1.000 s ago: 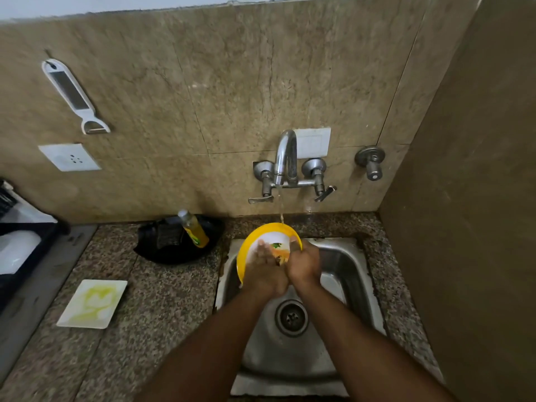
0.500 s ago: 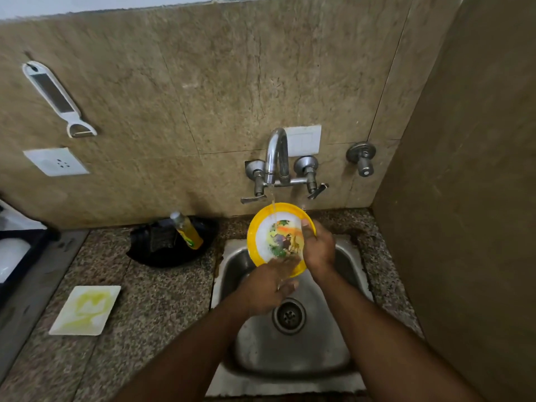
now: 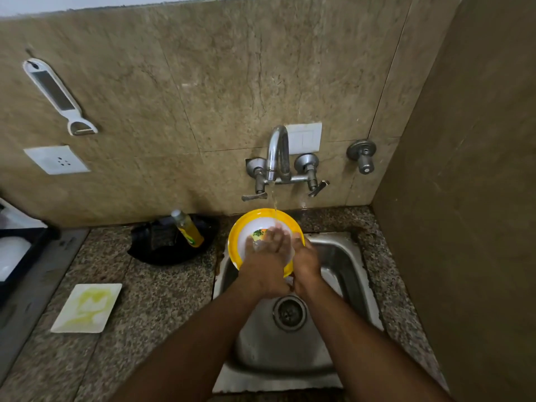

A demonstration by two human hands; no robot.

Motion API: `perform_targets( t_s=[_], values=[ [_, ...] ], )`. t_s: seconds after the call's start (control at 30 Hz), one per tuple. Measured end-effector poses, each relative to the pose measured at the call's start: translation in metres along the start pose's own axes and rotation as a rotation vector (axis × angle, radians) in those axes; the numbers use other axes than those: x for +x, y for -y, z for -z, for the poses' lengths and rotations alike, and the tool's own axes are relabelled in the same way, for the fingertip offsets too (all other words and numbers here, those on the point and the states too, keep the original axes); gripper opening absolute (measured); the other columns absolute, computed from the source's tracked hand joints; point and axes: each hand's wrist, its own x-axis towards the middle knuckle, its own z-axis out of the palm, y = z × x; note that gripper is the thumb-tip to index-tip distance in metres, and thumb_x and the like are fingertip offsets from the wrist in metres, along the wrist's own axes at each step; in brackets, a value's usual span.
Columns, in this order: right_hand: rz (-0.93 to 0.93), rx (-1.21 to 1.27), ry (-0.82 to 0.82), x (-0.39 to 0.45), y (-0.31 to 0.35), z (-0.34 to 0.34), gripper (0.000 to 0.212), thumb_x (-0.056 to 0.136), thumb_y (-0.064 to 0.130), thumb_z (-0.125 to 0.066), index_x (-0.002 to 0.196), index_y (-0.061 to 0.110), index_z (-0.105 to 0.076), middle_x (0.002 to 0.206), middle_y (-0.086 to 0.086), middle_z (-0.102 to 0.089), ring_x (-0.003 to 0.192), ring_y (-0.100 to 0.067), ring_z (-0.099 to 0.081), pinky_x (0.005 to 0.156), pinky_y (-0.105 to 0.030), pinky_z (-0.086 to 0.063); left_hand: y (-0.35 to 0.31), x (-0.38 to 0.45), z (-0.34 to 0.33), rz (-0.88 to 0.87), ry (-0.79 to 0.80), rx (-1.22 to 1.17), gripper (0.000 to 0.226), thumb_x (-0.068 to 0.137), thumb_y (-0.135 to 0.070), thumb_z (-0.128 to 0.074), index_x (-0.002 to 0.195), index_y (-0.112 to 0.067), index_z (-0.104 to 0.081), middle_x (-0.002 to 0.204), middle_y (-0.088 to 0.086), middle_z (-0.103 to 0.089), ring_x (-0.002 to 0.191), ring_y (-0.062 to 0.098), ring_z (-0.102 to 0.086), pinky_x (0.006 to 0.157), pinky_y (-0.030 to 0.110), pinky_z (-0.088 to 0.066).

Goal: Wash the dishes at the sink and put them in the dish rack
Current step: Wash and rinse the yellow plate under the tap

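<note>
Over the steel sink, the right hand grips the yellow-rimmed plate by its edge while the left hand lies flat on its face. Water falls from the tap onto the plate's upper rim.

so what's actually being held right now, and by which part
The yellow-rimmed plate, gripped at its right rim by the right hand. The left hand lies flat on its face, rubbing rather than holding.

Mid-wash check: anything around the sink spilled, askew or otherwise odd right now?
One thing: the yellow liquid bottle leans tilted on the black item left of the sink, not upright. The square white plate on the counter is smeared yellow-green, so it looks unwashed. Otherwise nothing stands out.
</note>
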Motion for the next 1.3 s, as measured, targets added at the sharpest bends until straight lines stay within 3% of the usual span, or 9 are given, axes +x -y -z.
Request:
perform_targets(
  t_s=[0.13,0.23,0.37,0.43,0.53,0.67,0.8,1.17,1.3],
  values=[
    [-0.311,0.153,0.049,0.007,-0.012,0.002,0.047,0.101,0.048,-0.058,0.116,0.006,-0.071,0.108,-0.02,-0.076,0.104,-0.039,-0.072,0.09,-0.056,-0.059,-0.015,-0.015,0.027,-0.15,0.058,0.139,0.073,0.072,-0.037,-0.071,0.14,-0.014,-0.054,0.139,0.01,-0.062,0.121,0.031,-0.064,0.1,0.045,-0.053],
    [-0.403,0.202,0.087,0.011,-0.019,-0.004,0.061,0.098,0.056,-0.056,0.127,0.004,-0.068,0.121,-0.024,-0.072,0.114,-0.042,-0.067,0.097,-0.058,-0.055,-0.021,-0.025,0.041,-0.142,0.068,0.208,0.043,0.079,-0.035,-0.071,0.118,-0.019,-0.065,0.113,0.003,-0.071,0.098,0.027,-0.07,0.079,0.039,-0.057],
    [-0.383,0.219,0.113,-0.007,-0.013,-0.02,0.052,0.103,0.046,-0.055,0.126,0.002,-0.068,0.122,-0.025,-0.07,0.106,-0.04,-0.07,0.091,-0.055,-0.058,-0.005,-0.022,0.038,0.024,0.205,0.26,0.093,0.083,-0.048,-0.066,0.16,-0.01,-0.03,0.17,0.015,-0.02,0.157,0.032,-0.019,0.121,0.058,-0.026],
    [-0.354,0.197,0.072,-0.01,-0.02,-0.024,0.042,0.102,0.045,-0.057,0.12,0.009,-0.069,0.113,-0.02,-0.074,0.098,-0.038,-0.072,0.084,-0.053,-0.06,0.009,-0.013,0.03,0.087,0.305,0.268,0.106,0.081,-0.055,-0.064,0.164,-0.012,-0.017,0.173,0.008,0.016,0.159,0.031,0.017,0.124,0.063,0.003],
    [-0.239,0.086,0.004,-0.001,-0.03,-0.022,0.044,0.096,0.048,-0.062,0.121,0.012,-0.07,0.116,-0.011,-0.074,0.104,-0.034,-0.071,0.095,-0.054,-0.057,0.017,-0.003,0.013,0.13,0.297,0.17,0.117,0.078,-0.065,-0.06,0.165,-0.02,0.004,0.167,0.002,0.035,0.154,0.032,0.031,0.121,0.067,0.01],
    [-0.064,-0.173,-0.043,-0.011,-0.017,-0.017,0.033,0.105,0.032,-0.055,0.118,0.006,-0.071,0.108,-0.013,-0.071,0.098,-0.029,-0.065,0.087,-0.034,-0.051,0.008,-0.004,-0.003,0.289,0.231,-0.023,0.132,0.075,-0.066,-0.063,0.161,-0.013,0.023,0.165,0.01,0.036,0.157,0.029,0.025,0.123,0.065,0.0],
    [0.126,-0.507,-0.095,-0.006,-0.018,-0.009,0.039,0.105,0.038,-0.053,0.107,0.005,-0.074,0.109,-0.021,-0.073,0.105,-0.039,-0.068,0.092,-0.04,-0.053,0.004,-0.005,-0.018,0.349,0.193,-0.219,0.136,0.068,-0.075,-0.054,0.161,-0.009,0.02,0.168,0.012,0.029,0.158,0.028,0.02,0.128,0.052,-0.003],
    [0.511,-1.001,-0.222,-0.013,0.046,0.007,0.035,0.105,0.036,-0.047,0.127,0.018,-0.066,0.114,-0.02,-0.071,0.106,-0.043,-0.064,0.082,-0.042,-0.051,-0.012,0.007,-0.044,-0.036,-0.033,-0.637,0.1,0.074,-0.057,-0.065,0.161,-0.019,-0.035,0.169,0.011,-0.028,0.158,0.027,-0.02,0.128,0.038,-0.022],
    [0.624,-1.087,-0.145,-0.032,0.039,0.003,0.036,0.105,0.035,-0.044,0.134,0.022,-0.062,0.106,-0.019,-0.072,0.099,-0.04,-0.066,0.078,-0.04,-0.05,-0.003,0.016,-0.039,-0.015,-0.106,-0.336,0.129,0.079,-0.058,-0.068,0.154,-0.028,0.032,0.166,0.016,0.029,0.153,0.035,0.031,0.125,0.048,0.015]
  ],
)
